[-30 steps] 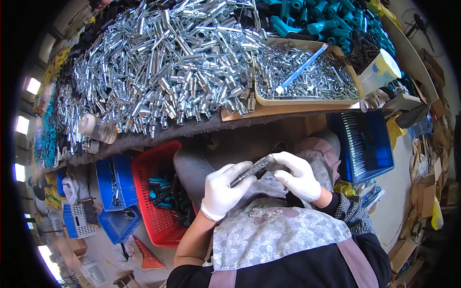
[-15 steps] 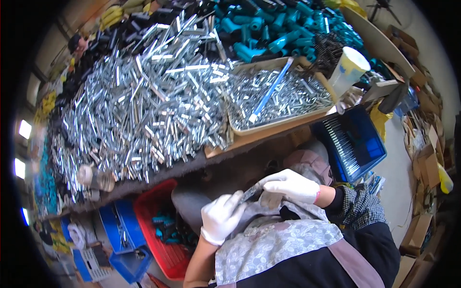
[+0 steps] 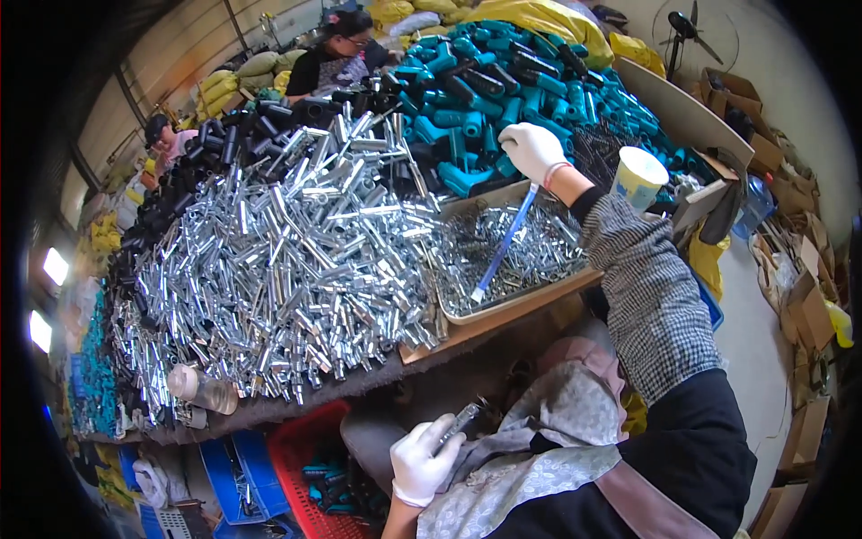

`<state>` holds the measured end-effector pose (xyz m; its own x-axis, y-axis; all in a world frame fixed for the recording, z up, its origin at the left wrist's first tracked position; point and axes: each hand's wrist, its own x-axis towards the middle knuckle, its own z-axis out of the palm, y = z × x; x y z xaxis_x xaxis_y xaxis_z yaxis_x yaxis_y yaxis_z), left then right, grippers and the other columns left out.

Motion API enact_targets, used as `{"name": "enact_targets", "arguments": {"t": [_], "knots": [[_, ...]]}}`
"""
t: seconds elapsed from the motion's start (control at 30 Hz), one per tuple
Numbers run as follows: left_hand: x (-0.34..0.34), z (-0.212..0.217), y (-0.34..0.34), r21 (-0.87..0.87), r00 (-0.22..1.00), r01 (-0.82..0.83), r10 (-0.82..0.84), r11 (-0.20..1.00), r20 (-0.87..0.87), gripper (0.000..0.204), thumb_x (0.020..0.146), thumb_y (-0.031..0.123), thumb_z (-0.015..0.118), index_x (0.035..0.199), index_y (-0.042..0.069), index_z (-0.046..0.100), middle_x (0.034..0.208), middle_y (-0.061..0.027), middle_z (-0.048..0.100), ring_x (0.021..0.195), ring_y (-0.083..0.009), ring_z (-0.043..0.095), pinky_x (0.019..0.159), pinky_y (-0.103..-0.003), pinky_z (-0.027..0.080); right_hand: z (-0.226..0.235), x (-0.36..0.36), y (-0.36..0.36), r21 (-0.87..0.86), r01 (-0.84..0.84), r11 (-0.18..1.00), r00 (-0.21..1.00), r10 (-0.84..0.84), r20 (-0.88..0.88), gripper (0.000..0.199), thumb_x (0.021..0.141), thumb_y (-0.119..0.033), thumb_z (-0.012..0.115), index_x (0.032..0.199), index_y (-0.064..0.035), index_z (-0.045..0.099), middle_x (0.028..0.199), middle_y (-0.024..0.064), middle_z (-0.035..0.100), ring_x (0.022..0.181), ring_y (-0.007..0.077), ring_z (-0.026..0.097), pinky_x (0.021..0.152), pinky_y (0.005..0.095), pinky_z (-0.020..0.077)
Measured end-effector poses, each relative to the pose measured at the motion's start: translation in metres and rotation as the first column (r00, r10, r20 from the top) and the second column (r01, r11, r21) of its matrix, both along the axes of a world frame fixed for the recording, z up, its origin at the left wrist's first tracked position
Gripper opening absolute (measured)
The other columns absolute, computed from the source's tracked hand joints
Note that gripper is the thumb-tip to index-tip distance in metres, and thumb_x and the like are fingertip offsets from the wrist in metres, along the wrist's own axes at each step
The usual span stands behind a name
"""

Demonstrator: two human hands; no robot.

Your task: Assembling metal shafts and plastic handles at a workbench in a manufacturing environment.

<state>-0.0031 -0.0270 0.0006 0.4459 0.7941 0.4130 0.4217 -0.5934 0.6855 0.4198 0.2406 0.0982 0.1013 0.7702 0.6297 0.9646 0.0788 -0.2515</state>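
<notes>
My left hand (image 3: 424,458), in a white glove, is closed around a short silver metal shaft (image 3: 460,426) above my lap; its far end points up and to the right. My right hand (image 3: 536,153), also gloved, is stretched out over the near edge of a heap of teal and black plastic handles (image 3: 530,76). Its fingers are bent together beside a handle, and their tips are hidden, so what they hold, if anything, does not show. Below my right wrist sits a tray (image 3: 467,316) of small metal parts, with a blue-and-white strip (image 3: 505,247) lying across it.
A large pile of silver metal tubes (image 3: 278,242) covers the table's left and middle. A cup (image 3: 640,175) stands right of the tray, a clear bottle (image 3: 202,388) at the front left. Below are a red basket (image 3: 301,449) and blue bins (image 3: 235,481). Two other people sit across the table.
My right hand has left my lap and swung forward to the teal handles. My left hand keeps the metal shaft, slightly lower in view. The view has tilted up, showing the far side.
</notes>
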Motion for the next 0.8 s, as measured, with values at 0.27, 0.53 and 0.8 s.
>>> {"name": "enact_targets", "arguments": {"t": [0.27, 0.53, 0.8], "knots": [[0.001, -0.003, 0.003, 0.054, 0.999, -0.036, 0.037, 0.998, -0.017, 0.028, 0.075, 0.008, 0.082, 0.101, 0.003, 0.071, 0.085, -0.0129, 0.07, 0.067, -0.0279, 0.068, 0.061, -0.034, 0.054, 0.01, -0.06, 0.07, -0.209, 0.121, 0.97, 0.992, -0.114, 0.044, 0.033, 0.082, -0.036, 0.069, 0.103, -0.0111, 0.074, 0.105, 0.0174, 0.072, 0.097, 0.0344, 0.069, 0.083, 0.0451, 0.0549], [0.008, -0.001, 0.013, 0.058, 1.0, -0.007, 0.008, 0.998, -0.01, 0.029, 0.073, 0.005, 0.081, 0.1, 0.001, 0.071, 0.086, -0.0136, 0.07, 0.067, -0.028, 0.068, 0.061, -0.033, 0.054, -0.006, -0.108, 0.097, -0.345, 0.243, 0.907, 0.939, -0.309, -0.152, 0.032, 0.082, -0.021, 0.066, 0.11, -0.0073, 0.074, 0.117, 0.0198, 0.07, 0.11, 0.0339, 0.068, 0.092, 0.0428, 0.0553], [0.004, 0.002, 0.003, -0.082, 0.997, -0.036, 0.041, 0.996, 0.061, 0.03, 0.074, 0.003, 0.082, 0.101, -0.002, 0.072, 0.087, -0.0164, 0.071, 0.072, -0.0285, 0.07, 0.065, -0.033, 0.055, 0.029, -0.088, 0.034, 0.397, -0.085, 0.914, 0.937, 0.209, -0.28, 0.034, 0.086, -0.033, 0.072, 0.105, -0.0066, 0.062, 0.098, 0.0215, 0.069, 0.093, 0.0417, 0.066, 0.079, 0.0478, 0.0523]]}}
